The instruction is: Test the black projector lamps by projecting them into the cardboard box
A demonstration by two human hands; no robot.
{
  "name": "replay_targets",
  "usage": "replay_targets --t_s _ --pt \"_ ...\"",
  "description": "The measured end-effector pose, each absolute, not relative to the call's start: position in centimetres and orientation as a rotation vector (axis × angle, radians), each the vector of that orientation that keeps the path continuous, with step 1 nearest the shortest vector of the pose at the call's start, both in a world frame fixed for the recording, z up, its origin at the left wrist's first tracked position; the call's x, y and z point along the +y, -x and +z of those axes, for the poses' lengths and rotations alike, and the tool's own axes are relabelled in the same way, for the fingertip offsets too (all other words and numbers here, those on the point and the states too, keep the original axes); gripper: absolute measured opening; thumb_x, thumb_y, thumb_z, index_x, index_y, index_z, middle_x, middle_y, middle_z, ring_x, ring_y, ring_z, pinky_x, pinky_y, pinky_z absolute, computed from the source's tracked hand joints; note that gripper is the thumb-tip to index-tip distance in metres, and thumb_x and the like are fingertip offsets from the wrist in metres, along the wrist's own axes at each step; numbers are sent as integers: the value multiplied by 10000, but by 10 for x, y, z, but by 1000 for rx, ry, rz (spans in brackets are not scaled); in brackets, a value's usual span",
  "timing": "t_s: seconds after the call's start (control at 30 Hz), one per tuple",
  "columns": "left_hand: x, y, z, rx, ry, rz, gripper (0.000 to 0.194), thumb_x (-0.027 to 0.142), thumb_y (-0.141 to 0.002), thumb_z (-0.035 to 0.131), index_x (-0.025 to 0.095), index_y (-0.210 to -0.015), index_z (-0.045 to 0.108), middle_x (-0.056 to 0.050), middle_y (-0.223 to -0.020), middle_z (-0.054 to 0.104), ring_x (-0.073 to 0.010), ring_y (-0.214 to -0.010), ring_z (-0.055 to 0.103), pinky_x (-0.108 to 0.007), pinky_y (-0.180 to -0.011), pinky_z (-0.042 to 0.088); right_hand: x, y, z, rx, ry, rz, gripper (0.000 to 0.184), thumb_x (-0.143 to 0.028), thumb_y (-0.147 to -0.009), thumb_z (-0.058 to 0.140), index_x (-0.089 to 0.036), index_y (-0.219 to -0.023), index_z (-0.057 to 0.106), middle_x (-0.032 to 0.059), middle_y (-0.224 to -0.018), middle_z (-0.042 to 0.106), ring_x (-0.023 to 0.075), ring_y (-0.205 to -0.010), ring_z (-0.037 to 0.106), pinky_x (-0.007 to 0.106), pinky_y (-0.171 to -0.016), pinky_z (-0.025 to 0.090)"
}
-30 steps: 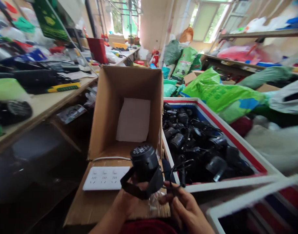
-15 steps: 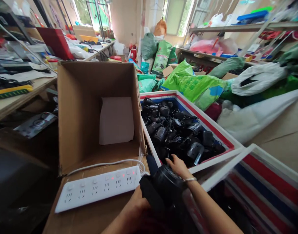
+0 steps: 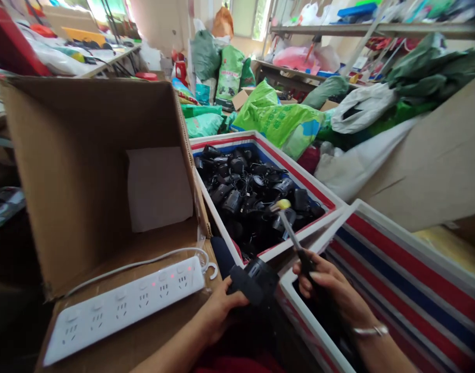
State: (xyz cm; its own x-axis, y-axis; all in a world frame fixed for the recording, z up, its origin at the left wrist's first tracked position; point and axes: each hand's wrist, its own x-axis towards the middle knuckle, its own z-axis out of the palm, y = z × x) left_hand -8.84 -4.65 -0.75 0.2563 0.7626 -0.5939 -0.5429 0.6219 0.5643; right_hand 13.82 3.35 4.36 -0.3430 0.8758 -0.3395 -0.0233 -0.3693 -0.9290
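Black device [image 3: 265, 275] is gripped in left hand [image 3: 221, 305], before near corner of filled bin [image 3: 306, 178], presumably for steadiness; yellow-tipped tool [image 3: 291, 231] is clasped low in right hand [image 3: 334, 286], seemingly leaving tip free; hands apart.

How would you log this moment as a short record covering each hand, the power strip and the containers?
Left hand: grips a black device
Right hand: holds a metal-shafted tool with a yellow end, blurred
Right wrist: silver bangle
Power strip: white, lying on cardboard, red lights showing, no plugs in its sockets
Cardboard box: open side toward the camera, pale sheet inside
White-rimmed bin: jumbled black devices and cables
Striped bin: red, white and blue lining
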Motion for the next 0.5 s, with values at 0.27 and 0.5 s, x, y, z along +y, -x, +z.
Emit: replay_targets --t_s 0.27,0.5 --pt "-9 34 -36 1074 -464 640 527 240 -546 728 188 -1032 529 -37 -871 638 -222 -801 604 -310 -624 453 -34 -197 54 -1509 1635 1132 310 -458 -855 501 -205 -1033 511 -58 -579 472 90 -424 416 217 -398 375" --pt "-9 15 -48 1204 -646 628 578 229 -513 786 170 -1040 556 -1 -782 604 -189 -711 566 -295 -631 435 -60 -216 19 -1672 1825 919 410 -429 -827 512 -200 -1155 601 83 -929 710 253 -840 667 376 -785 518"
